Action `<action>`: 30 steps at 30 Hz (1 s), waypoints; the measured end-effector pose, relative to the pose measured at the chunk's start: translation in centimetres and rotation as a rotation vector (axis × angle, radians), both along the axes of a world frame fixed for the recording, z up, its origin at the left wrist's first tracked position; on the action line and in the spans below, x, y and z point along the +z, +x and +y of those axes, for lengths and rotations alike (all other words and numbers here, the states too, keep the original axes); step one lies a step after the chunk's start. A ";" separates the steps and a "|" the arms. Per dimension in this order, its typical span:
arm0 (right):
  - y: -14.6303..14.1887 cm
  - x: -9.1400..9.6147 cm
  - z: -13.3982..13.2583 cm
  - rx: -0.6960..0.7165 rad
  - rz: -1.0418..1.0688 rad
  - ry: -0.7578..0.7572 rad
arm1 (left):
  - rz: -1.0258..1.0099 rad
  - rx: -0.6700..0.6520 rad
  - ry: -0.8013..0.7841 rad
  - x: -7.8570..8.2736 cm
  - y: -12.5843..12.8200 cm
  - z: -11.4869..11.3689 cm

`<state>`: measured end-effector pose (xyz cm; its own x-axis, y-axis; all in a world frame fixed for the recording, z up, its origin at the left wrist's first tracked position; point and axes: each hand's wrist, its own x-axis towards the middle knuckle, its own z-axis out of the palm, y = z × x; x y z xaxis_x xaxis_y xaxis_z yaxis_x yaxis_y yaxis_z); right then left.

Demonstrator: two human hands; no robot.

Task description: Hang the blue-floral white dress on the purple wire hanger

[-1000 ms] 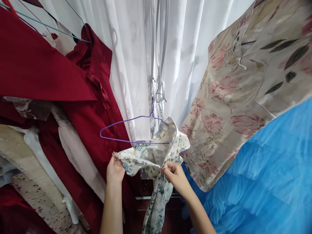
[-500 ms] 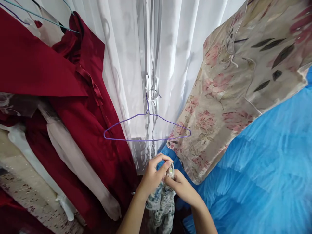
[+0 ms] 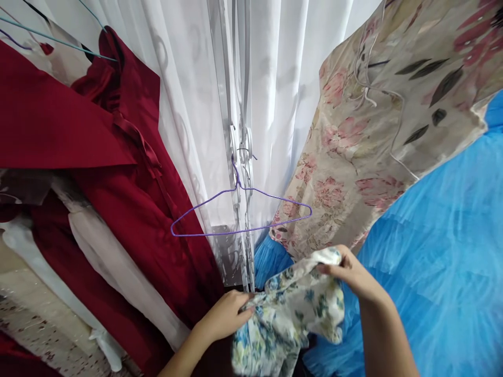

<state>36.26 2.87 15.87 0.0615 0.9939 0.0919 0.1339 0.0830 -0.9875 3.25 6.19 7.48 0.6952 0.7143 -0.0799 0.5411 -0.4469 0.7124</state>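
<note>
Purple wire hanger (image 3: 238,184) hangs bare, blue-floral garment (image 3: 291,314) off it and unhung, pinched below it by fingers of left hand (image 3: 227,316) and right hand (image 3: 356,273).

Centre: hanger (image 3: 238,183), in front of curtain (image 3: 267,78). Below hanger: garment (image 3: 291,309), left hand (image 3: 228,315) on its left edge, right hand (image 3: 349,269) on its upper right corner. Left of hanger: dress (image 3: 157,235), other clothes (image 3: 102,248) farther out. Right: second dress (image 3: 346,152), above and partly in front of skirt (image 3: 436,246).
</note>
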 end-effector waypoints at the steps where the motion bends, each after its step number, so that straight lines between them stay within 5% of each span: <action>1: 1.2 0.5 1.2 -0.014 0.010 0.023 | -0.045 0.050 0.044 0.5 -0.2 0.1; 7: 5.3 4.5 9.7 -0.108 0.138 0.216 | -0.303 0.208 0.198 5.7 0.7 -1.5; 10: 4.4 6.9 13.7 -0.055 0.150 0.225 | -0.433 0.265 0.220 8.1 1.3 -2.4; 13: 1.9 8.9 16.3 0.144 0.134 0.092 | -0.578 0.370 0.175 9.3 0.5 -2.6; 17: -1.9 10.4 16.7 0.519 0.111 -0.090 | -0.701 0.504 0.122 9.8 -3.1 -2.0; 20: -3.4 10.6 16.2 0.667 0.136 -0.075 | -0.511 0.500 0.264 9.7 -7.1 -0.3; 26: -3.2 10.7 15.8 0.559 0.050 -0.094 | 0.127 0.453 0.658 10.8 -15.2 6.0; 30: -3.5 11.0 15.4 0.533 0.034 -0.107 | 0.002 0.543 0.756 14.4 -15.8 9.1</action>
